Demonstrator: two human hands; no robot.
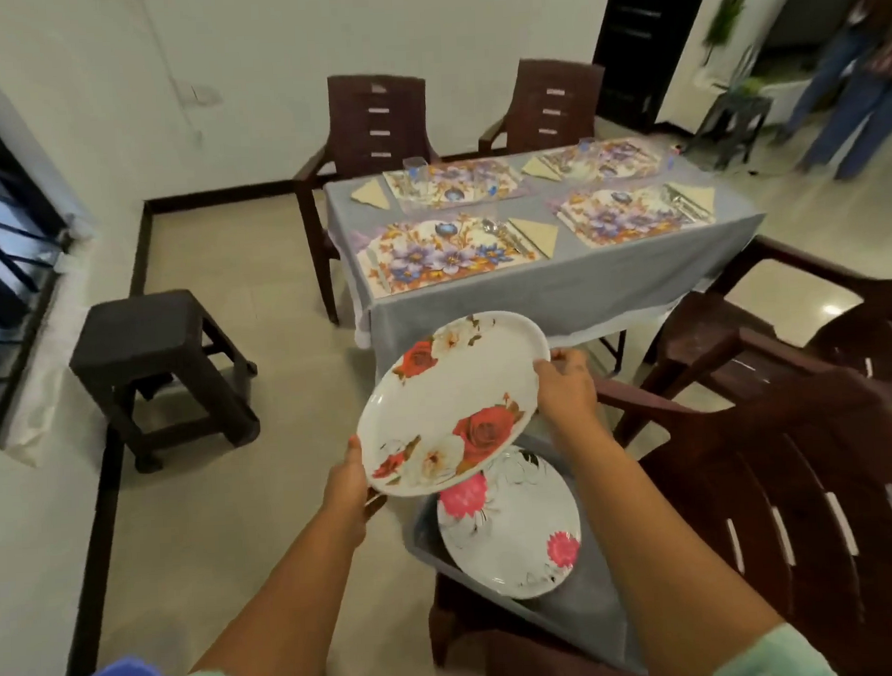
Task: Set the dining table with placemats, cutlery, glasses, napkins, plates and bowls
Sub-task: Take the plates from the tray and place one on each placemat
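Both hands grip 1 rose-patterned plate (pixel 452 404) by opposite rims, left hand (pixel 348 482) at the near edge, right hand (pixel 566 383) at the far edge, tilted above a pink-flowered plate (pixel 518 529) in a grey bin (pixel 588 602); beyond, 4 floral placemats (pixel 445 251) cover the table (pixel 534 293)

A plate (pixel 454 401) is held tilted between the left hand (pixel 348 482) at its near rim and the right hand (pixel 566 388) at its far rim, above a second plate (pixel 514 531) lying in a bin (pixel 588 602) on a chair (pixel 778 502). Beyond stands the table (pixel 559 287), bearing four placemats (pixel 445 253) with napkins (pixel 534 234) beside them. Two chairs (pixel 378 116) stand behind it; a stool (pixel 153 360) stands to its left.
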